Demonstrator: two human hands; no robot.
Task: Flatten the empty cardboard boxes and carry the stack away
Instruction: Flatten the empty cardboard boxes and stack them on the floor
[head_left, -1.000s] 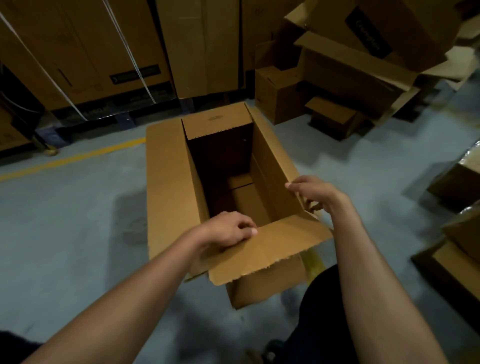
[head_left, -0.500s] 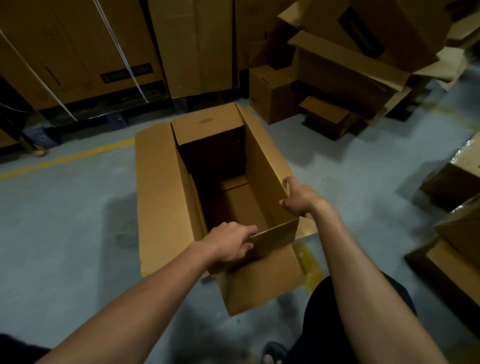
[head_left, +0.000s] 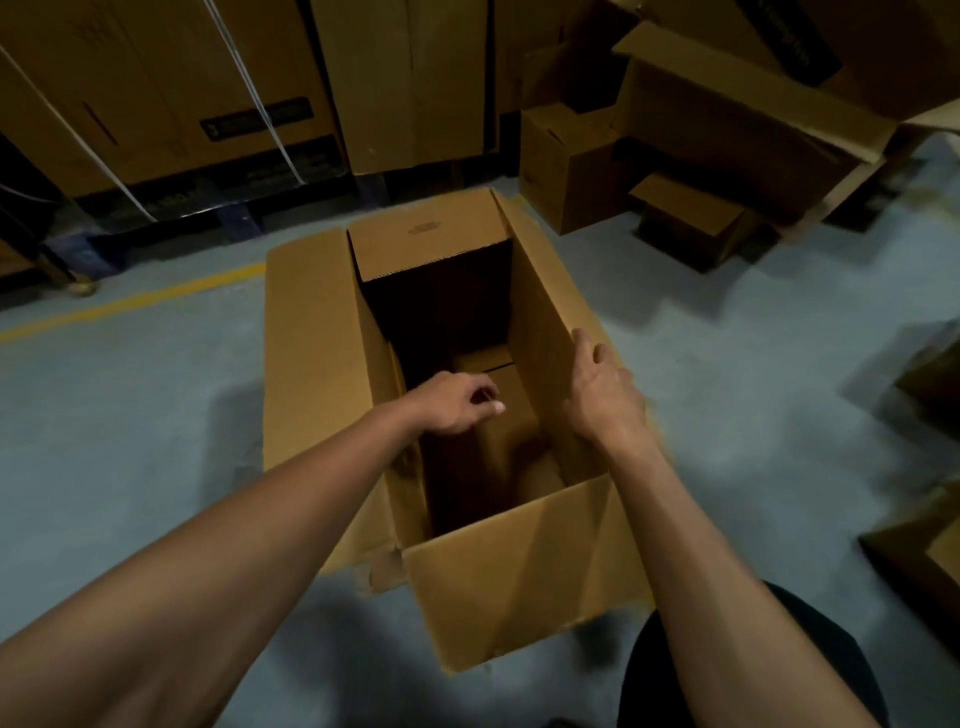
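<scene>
A tall empty cardboard box (head_left: 524, 571) stands open on the grey floor in front of me, its flaps folded outward. My left hand (head_left: 457, 402) hovers over the opening near the left wall, fingers loosely curled and holding nothing. My right hand (head_left: 597, 389) rests on the upper edge of the right wall, fingers spread along the cardboard; a firm grip is not visible. The near flap hangs down on the outside of the front wall. The box's bottom flaps show deep inside, in shadow.
A jumble of opened cardboard boxes (head_left: 717, 124) lies at the back right. Large strapped cartons (head_left: 171, 88) stand on pallets along the back. More boxes (head_left: 924, 561) sit at the right edge. A yellow line (head_left: 130, 304) crosses the floor at left.
My left hand let go of the near flap, which dropped down outside the front wall, and moved over the opening. My right hand slid farther along the right wall's top edge.
</scene>
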